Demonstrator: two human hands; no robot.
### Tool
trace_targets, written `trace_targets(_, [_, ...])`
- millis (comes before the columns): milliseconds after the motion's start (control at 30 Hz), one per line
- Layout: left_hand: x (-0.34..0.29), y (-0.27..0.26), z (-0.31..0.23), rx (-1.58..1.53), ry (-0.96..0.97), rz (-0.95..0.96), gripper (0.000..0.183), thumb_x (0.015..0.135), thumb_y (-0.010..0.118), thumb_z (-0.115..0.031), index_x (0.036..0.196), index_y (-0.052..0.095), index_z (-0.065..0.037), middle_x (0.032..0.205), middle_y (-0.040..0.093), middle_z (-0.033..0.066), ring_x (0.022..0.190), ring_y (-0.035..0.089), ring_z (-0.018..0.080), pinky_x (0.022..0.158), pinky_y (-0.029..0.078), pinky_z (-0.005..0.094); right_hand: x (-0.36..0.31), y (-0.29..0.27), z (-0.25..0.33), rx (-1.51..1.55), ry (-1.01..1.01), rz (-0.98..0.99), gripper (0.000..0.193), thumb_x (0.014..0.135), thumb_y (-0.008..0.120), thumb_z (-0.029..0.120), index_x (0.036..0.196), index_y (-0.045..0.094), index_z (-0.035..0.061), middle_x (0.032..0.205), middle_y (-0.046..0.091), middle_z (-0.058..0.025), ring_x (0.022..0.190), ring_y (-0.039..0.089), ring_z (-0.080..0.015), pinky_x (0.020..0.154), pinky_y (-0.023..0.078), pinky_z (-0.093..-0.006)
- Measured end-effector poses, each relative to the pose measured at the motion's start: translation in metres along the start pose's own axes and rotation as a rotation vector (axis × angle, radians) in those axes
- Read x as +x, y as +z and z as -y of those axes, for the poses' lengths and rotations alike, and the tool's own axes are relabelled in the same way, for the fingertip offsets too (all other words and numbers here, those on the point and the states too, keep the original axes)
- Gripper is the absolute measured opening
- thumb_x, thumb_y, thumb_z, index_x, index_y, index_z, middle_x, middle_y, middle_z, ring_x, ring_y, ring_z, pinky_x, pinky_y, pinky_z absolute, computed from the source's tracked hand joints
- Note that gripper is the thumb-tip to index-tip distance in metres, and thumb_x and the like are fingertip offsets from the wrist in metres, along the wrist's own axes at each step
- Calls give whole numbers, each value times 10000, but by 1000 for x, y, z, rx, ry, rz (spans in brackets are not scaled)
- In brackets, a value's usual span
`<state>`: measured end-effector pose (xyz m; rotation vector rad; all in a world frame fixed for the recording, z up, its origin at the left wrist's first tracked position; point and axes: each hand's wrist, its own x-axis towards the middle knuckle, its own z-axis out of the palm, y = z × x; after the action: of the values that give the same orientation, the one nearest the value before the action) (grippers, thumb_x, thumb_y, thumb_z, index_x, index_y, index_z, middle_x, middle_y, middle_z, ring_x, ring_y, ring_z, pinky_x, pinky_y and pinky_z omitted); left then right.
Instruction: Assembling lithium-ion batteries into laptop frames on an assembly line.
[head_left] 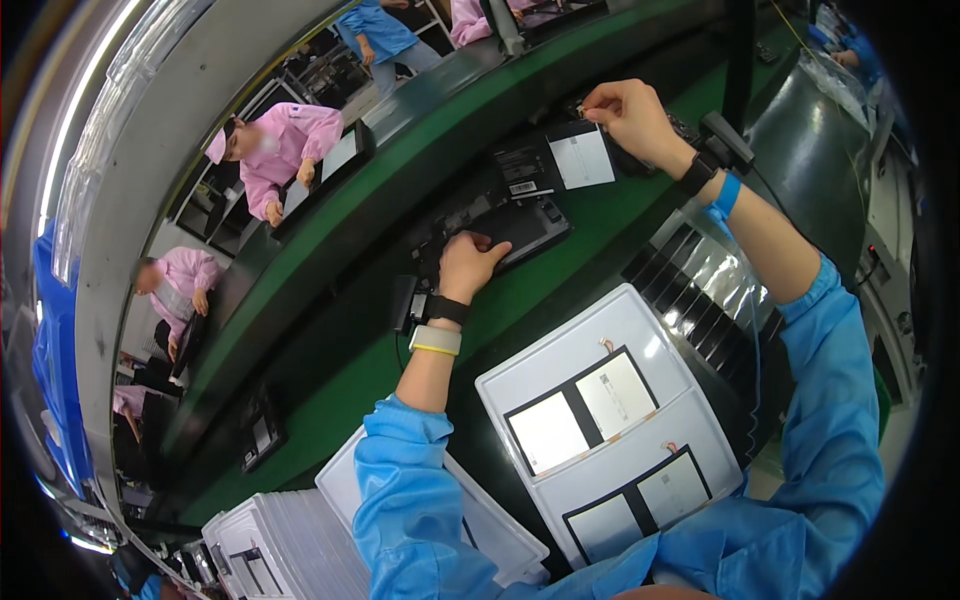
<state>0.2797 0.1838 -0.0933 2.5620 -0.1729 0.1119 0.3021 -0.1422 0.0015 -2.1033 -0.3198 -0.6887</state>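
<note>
Across the green work surface (345, 360), you are leaning over a flat black chassis (530, 232), which is lying ahead of you, near the middle of the view. Your left hand (468, 268) is resting over its near left part, the thumb spreading out to the right and the other fingers bending; how firmly they are pressing is impossible to tell. Just beyond the chassis, a black panel with a white face (580, 160) is lying at an angle; whether the two are joining is unclear. Your right hand (630, 120) is reaching past that panel's far edge, thumb and forefinger pinching a small pale piece (582, 109), its kind being too small to tell.

Nearer your body, a white tray (640, 410) is holding two black-framed units with white faces, short coloured wires showing at their edges. Left of it, another white tray (500, 525) is lying partly under your left sleeve (405, 480), and a stack of white trays (300, 540) is standing farther left. To the tray's upper right, shiny clear wrapping (705, 270) is covering dark strips. Across the line, a person in pink (285, 145) is handling a flat panel (325, 175).
</note>
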Motion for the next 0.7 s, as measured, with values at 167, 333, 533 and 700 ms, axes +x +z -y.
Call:
trace_targets(167, [1,1,8,-131,-42,37,566,783,896,-240,1209,660,50,941,717,99,866,687,223,792,555,354,1,13,-2,-10,5,-60,119,861,750,25,973,776,-8,880,773,-160,807,757,-241,761,579,-329])
trace_targets(333, [-3,-17,16,-361,-108,94,290,864,832,-173,1049,736,29,834,713,39,743,631,129,746,526,278,9,61,-11,13,8,65,135,839,750,20,968,788,12,908,779,-161,846,764,-249,794,589,-333])
trace_targets(533, [-22,-59,17,-506,139,-38,209,827,843,-148,941,790,19,866,767,111,762,707,158,728,530,309,3,135,-26,326,38,354,94,871,727,-61,950,755,-17,862,763,-94,742,706,-141,663,559,-291])
trace_targets(700, [-39,-92,47,-32,320,-61,752,682,953,-239,1322,633,-8,1334,640,148,1182,630,248,1007,504,350,-3,159,-25,353,8,410,93,855,766,-12,948,765,-12,863,767,-108,756,718,-160,672,560,-297])
